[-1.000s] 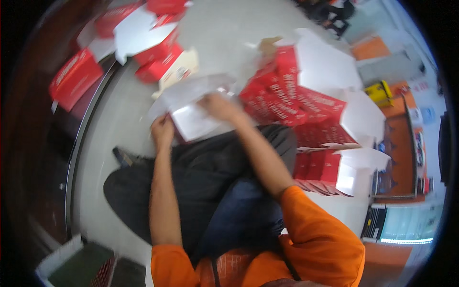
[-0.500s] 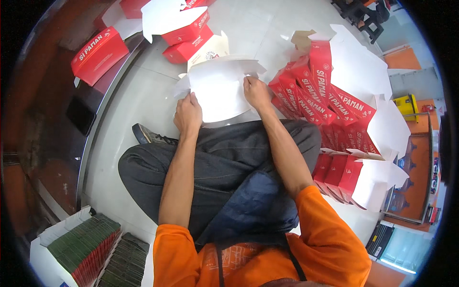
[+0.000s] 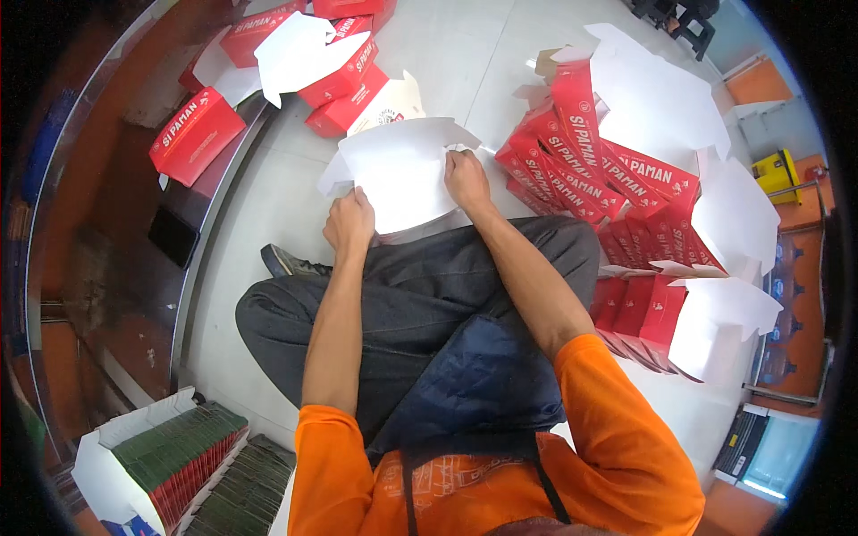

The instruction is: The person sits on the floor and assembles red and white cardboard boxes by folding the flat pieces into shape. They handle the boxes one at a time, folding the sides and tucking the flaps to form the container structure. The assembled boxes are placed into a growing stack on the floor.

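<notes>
Between my hands, above my crossed legs, is a partly folded cardboard box (image 3: 407, 179) with its plain white inside facing up. My left hand (image 3: 349, 221) is closed on its left edge, thumb on top. On the opposite edge, my right hand (image 3: 466, 182) pinches the card where a small flap bends. A white side flap sticks out beyond the left hand. Red printed boxes (image 3: 572, 170) with white open lids are stacked close to the right of my right hand. Just past the held box lie more red boxes (image 3: 353, 94), one with a cream panel.
A dark, metal-edged counter (image 3: 201, 223) curves along the left, with a red box (image 3: 197, 134) and a dark phone-like slab (image 3: 172, 237) on it. Bundled flat green-and-red cards (image 3: 183, 456) fill a white carton at lower left. My shoe (image 3: 290, 263) rests on the pale tiled floor.
The head view has shifted slightly. The held box's far edge now curves up more smoothly, and its right flap is folded closer in by my right hand. Both hands keep their hold.
</notes>
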`<state>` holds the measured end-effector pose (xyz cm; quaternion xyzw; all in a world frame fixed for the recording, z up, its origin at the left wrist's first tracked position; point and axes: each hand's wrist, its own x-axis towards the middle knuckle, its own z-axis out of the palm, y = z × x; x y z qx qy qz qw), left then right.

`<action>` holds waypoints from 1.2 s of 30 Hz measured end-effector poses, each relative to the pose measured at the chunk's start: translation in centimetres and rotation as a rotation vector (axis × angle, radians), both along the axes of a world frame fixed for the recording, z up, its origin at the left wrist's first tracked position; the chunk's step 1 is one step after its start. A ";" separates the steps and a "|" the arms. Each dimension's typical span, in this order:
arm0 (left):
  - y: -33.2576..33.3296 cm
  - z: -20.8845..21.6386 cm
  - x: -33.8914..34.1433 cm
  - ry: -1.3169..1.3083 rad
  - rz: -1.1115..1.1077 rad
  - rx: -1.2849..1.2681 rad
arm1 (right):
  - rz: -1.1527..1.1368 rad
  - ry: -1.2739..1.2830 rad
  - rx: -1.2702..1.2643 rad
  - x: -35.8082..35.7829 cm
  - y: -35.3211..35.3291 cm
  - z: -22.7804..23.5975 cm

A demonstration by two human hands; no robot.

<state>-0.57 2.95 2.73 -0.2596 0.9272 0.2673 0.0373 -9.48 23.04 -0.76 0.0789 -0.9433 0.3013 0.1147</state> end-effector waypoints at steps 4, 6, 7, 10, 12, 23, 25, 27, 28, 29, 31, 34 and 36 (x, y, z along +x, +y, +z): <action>0.5 0.3 0.1 0.008 0.014 -0.016 | -0.013 0.006 -0.039 0.1 0.0 -0.2; 0.7 0.3 0.0 0.005 0.013 -0.026 | -0.029 -0.026 -0.059 0.0 0.2 -0.6; 0.7 0.2 0.1 0.014 0.016 -0.024 | -0.039 -0.067 -0.067 0.2 0.2 -0.6; 0.6 -0.2 0.1 0.034 0.038 -0.001 | -0.048 -0.313 -0.077 0.2 0.1 -0.1; 0.3 -0.5 -0.1 0.041 0.076 0.032 | 0.019 -0.418 -0.193 -0.1 0.3 -0.7; -4.4 -1.2 -1.1 0.479 0.417 0.691 | 0.518 -0.520 -0.912 2.1 -1.1 5.6; -5.5 -2.6 -1.3 0.536 0.415 0.772 | 0.518 -0.387 -0.893 2.8 -1.8 6.3; -6.3 -3.4 -1.2 0.549 0.412 0.868 | 0.468 -0.247 -0.833 3.9 -3.0 6.4; -6.4 -3.4 -1.4 0.560 0.407 0.922 | 0.470 -0.263 -0.804 4.0 -3.2 6.4; -6.4 -3.4 -1.5 0.528 0.408 0.917 | 0.472 -0.279 -0.776 4.1 -3.3 6.2; -6.0 -3.0 -1.7 0.475 0.404 0.907 | 0.469 -0.257 -0.707 4.0 -3.5 5.5; -3.3 -2.2 -1.9 0.345 0.298 0.667 | 0.436 -0.200 -0.577 4.0 -2.6 5.5; -4.5 -5.0 -1.3 0.319 0.189 0.663 | 0.343 -0.255 -0.321 4.1 -3.4 3.2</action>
